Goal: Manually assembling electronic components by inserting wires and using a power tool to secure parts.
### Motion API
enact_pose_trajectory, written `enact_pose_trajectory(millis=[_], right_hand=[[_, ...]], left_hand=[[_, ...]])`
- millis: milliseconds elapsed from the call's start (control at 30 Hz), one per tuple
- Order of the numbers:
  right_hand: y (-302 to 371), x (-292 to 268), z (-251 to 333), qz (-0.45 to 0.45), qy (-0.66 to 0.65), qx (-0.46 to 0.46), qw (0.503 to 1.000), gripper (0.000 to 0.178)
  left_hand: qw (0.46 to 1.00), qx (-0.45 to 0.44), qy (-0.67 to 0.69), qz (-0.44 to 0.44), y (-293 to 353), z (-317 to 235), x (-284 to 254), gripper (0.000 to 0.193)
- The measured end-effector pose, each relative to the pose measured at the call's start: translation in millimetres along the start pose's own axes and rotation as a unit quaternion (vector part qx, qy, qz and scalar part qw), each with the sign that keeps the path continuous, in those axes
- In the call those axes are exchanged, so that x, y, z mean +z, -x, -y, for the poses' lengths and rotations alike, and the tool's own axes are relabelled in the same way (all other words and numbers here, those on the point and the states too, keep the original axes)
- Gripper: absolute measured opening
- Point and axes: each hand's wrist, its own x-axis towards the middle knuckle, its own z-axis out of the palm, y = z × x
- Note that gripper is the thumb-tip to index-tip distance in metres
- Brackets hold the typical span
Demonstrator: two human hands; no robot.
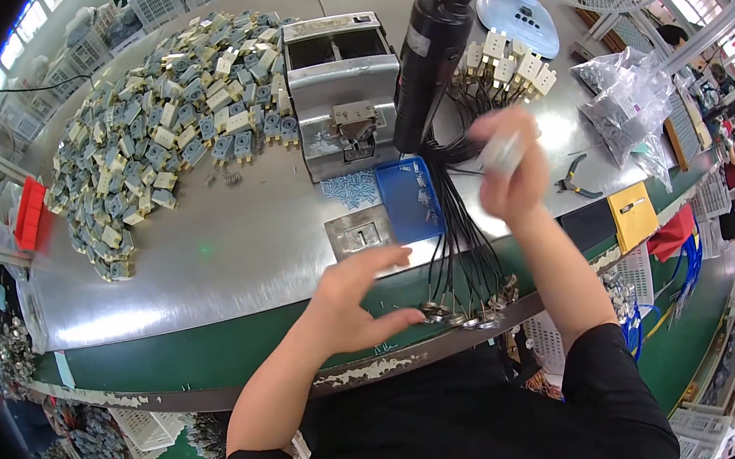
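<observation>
My left hand (352, 295) is over the table's front edge, thumb and fingers apart with nothing between them. Its thumb is close to the round metal ends (468, 316) of a bundle of black cables (456, 228). Smeared by motion, my right hand (515, 167) is raised above the table, right of the bundle, fingers closed round a small whitish piece (504, 152) whose kind I cannot make out. Near my left fingertips lie a flat metal plate (359, 232) and a blue tray (410, 202) with small metal parts. Cream-coloured connectors (512, 63) top the cables behind my right hand.
A metal fixture (348, 96) stands mid-table beside a black cylindrical tool (431, 68). Grey-and-cream blocks (182, 115) are heaped at left; small screws (351, 190) lie before the fixture. Pliers (577, 178), a yellow pad (633, 215), plastic bags (629, 100) and a fan (516, 18) are at right.
</observation>
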Motion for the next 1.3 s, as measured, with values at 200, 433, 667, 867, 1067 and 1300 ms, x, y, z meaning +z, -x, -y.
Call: enact_pose_trajectory(millis=[200, 433, 667, 867, 1067, 1300], right_hand=[[-35.0, 12.0, -84.8, 0.024, 0.481, 0.094, 0.871, 0.031], [-37.3, -2.6, -41.2, 0.037, 0.229, 0.090, 0.969, 0.021], [-20.2, -35.1, 48.2, 0.581, -0.196, 0.265, 0.744, 0.015], [-5.3, -40.1, 45.2, 0.428, -0.295, 0.263, 0.813, 0.014], [6.7, -52.7, -17.3, -0.042, -0.281, 0.495, 0.821, 0.022], [-41.4, 20.9, 53.0, 0.302, -0.265, 0.175, 0.899, 0.008]], left_hand=[[0.975, 0.124, -0.068, 0.173, 6.0, 13.0, 15.8, 0.038], [0.976, 0.095, -0.075, 0.180, 8.6, 17.3, 20.4, 0.026], [0.973, 0.089, -0.086, 0.196, 11.3, 20.3, 21.7, 0.026], [0.975, 0.091, -0.088, 0.183, 11.8, 20.2, 23.1, 0.026], [0.980, 0.102, -0.058, 0.163, 5.6, 16.3, 17.5, 0.025], [0.985, -0.028, 0.167, -0.035, 6.8, 9.5, -8.7, 0.070]])
